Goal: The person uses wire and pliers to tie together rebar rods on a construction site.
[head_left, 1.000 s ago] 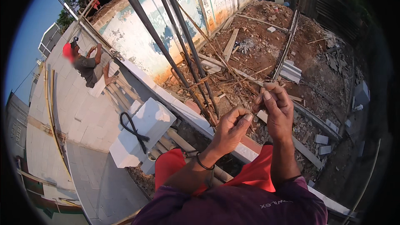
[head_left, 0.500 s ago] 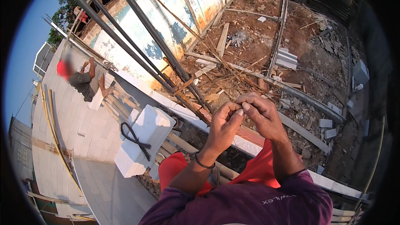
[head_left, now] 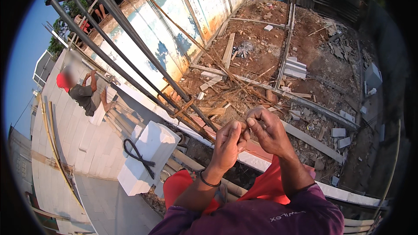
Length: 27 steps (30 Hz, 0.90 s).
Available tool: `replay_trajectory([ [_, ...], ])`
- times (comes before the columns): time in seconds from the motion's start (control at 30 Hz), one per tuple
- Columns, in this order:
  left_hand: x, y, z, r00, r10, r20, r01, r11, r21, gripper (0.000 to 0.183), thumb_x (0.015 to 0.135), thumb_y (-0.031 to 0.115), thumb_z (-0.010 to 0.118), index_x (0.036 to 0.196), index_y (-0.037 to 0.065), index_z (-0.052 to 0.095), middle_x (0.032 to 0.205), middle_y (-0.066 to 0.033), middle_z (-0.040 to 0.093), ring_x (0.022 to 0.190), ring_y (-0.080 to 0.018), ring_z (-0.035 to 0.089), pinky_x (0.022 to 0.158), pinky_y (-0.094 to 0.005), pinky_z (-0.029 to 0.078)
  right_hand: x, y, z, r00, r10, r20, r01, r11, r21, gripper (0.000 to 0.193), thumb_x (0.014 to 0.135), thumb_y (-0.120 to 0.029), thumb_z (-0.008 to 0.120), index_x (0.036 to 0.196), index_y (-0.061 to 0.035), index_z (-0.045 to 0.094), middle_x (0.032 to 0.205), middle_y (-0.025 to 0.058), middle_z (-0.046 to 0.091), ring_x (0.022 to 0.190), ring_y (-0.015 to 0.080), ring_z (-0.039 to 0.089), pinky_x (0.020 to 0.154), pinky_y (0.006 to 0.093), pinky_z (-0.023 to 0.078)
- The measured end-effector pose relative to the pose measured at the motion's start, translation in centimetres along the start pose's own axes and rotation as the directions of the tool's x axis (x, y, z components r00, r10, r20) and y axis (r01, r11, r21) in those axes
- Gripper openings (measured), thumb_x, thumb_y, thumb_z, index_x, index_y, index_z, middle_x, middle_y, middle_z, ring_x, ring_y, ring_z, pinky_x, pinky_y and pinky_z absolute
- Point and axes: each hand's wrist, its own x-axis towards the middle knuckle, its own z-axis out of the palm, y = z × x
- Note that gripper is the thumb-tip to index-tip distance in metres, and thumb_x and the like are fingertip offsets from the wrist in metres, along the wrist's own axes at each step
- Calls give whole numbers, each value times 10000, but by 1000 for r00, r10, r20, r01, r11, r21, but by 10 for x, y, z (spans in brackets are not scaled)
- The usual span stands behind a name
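Observation:
My left hand (head_left: 227, 144) and my right hand (head_left: 269, 131) meet in front of me, above the pale wall edge. Both are closed, thumbs against fingers. Whatever lies between the fingertips is too small to make out. To the left of my left hand stands a white block (head_left: 157, 144). A looped bundle of black wire (head_left: 140, 160) lies across the white blocks. Dark steel bars (head_left: 130, 28), tied together with crosspieces, rise just beyond my hands.
Bamboo poles (head_left: 189, 159) run beneath me. A person in a red cap (head_left: 82, 93) sits on the grey block surface (head_left: 56, 135) at left. Far below lies a rubble-strewn dirt plot with concrete beams (head_left: 311, 102), planks (head_left: 228, 50) and stacked white blocks (head_left: 296, 67).
My hands have shifted slightly down, and the left fingers have straightened somewhat beside the right fingertips. The view has tilted a little, and the bars sit farther left.

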Motion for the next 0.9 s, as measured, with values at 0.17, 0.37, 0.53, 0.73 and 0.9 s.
replay_trajectory([
  [0.17, 3, -1, 5, 994, -8, -111, 7, 1000, -15, 420, 1084, 368, 419, 999, 6, 615, 766, -36, 562, 525, -48, 398, 478, -199, 313, -1, -13, 16, 951, 244, -191, -155, 909, 388, 176, 969, -141, 665, 1035, -10, 567, 954, 87, 613, 910, 189, 631, 828, 346, 512],
  [0.37, 9, -13, 12, 962, 228, -149, -181, 943, 279, 429, 1090, 321, 423, 1271, -22, 605, 735, 33, 504, 557, -26, 367, 490, -207, 298, -20, 3, 41, 907, 358, -220, -166, 785, 597, 138, 949, -64, 655, 1034, -1, 566, 1015, 80, 606, 800, 125, 633, 686, 278, 536],
  [0.53, 21, -19, 3, 976, 217, 31, -214, 913, 346, 502, 1086, 357, 435, 1463, 27, 476, 722, 54, 482, 559, -19, 373, 484, -198, 297, -5, 1, 27, 930, 351, -107, -254, 827, 501, 141, 1006, -112, 565, 968, 24, 572, 804, 56, 596, 605, 100, 608, 514, 260, 515],
  [0.73, 32, -15, -1, 991, -128, 27, 130, 988, -88, 449, 1034, 263, 562, 1422, 55, 474, 780, -8, 575, 544, -38, 461, 455, -192, 364, 2, 13, 18, 883, 452, -122, -283, 722, 632, 174, 1018, -154, 581, 944, 3, 596, 781, 23, 610, 605, 69, 546, 530, 248, 461],
  [0.9, 36, -22, -6, 971, -241, -5, 241, 970, -47, 218, 984, 143, 639, 1179, 55, 598, 777, -5, 562, 557, -50, 481, 427, -196, 369, -4, 32, 17, 878, 409, -247, -270, 851, 450, 188, 1016, -159, 589, 905, -8, 605, 825, -14, 607, 770, 54, 513, 677, 250, 436],
])
